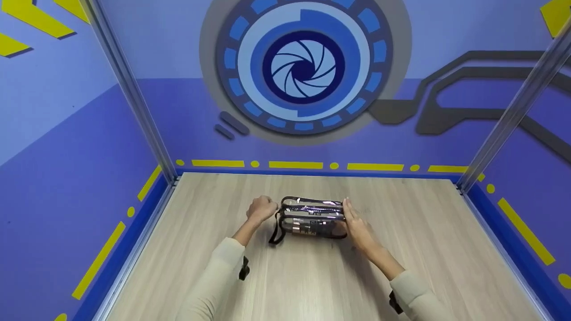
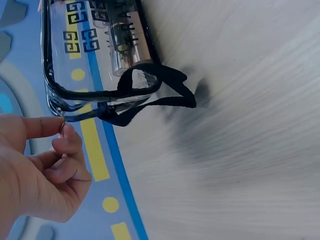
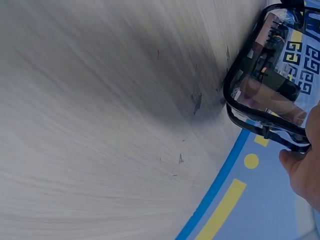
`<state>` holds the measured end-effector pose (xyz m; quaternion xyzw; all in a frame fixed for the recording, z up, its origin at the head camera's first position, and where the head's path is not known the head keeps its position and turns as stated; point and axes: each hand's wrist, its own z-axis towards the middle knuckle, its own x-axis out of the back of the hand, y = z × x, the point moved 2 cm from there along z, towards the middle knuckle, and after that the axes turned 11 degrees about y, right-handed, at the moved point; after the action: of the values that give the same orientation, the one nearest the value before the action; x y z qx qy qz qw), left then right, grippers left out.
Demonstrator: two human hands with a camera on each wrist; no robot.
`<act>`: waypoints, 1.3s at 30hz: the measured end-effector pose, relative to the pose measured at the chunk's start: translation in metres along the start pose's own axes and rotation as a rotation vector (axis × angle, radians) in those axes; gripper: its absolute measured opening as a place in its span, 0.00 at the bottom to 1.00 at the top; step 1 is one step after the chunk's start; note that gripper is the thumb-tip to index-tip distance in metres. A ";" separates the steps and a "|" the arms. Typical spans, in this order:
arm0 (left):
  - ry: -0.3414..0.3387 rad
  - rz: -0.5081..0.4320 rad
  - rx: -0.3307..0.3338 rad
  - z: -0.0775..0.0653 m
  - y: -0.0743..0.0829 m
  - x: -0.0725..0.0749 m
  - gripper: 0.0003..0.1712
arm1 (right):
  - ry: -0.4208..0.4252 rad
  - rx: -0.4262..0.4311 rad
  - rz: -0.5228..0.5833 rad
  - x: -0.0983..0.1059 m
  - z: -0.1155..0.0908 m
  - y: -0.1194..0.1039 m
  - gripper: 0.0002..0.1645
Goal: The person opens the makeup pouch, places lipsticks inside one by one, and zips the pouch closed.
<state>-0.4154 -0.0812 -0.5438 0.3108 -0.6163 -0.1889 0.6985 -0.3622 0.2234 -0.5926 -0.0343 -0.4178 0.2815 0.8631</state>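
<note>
A clear pouch (image 1: 312, 218) with black piping and a zipper along its top stands on the table, in front of me. Dark geometric print marks its wall, and small bottles and tubes (image 2: 125, 45) show through it. At its left end my left hand (image 1: 262, 208) pinches a small metal zipper pull (image 2: 62, 126) between thumb and forefinger. A black wrist strap (image 2: 172, 82) loops from that same end. My right hand (image 1: 359, 229) lies against the pouch's right end with its fingers straight; only part of this hand (image 3: 307, 170) enters the right wrist view.
The wooden table (image 1: 285, 285) has blue walls behind it and at both sides. Metal posts (image 1: 134, 89) rise at the back corners. Both forearms, in pale sleeves (image 1: 214, 272), reach in from the near edge.
</note>
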 end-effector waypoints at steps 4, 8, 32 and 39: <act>-0.076 -0.010 0.048 0.002 -0.008 -0.003 0.14 | 0.017 -0.006 0.012 0.002 -0.002 -0.002 0.40; -0.135 -0.003 0.042 0.002 -0.015 -0.008 0.11 | 0.011 -0.021 0.018 0.002 -0.004 -0.005 0.40; -0.256 0.024 -0.003 -0.013 -0.028 -0.010 0.09 | -0.093 -0.072 0.103 -0.007 -0.007 -0.015 0.42; -0.131 0.111 -0.149 -0.003 -0.029 -0.013 0.05 | -0.217 -0.141 0.198 -0.004 0.008 0.000 0.45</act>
<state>-0.4117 -0.0936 -0.5732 0.2104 -0.6610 -0.2152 0.6873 -0.3700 0.2197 -0.5897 -0.1053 -0.5218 0.3375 0.7764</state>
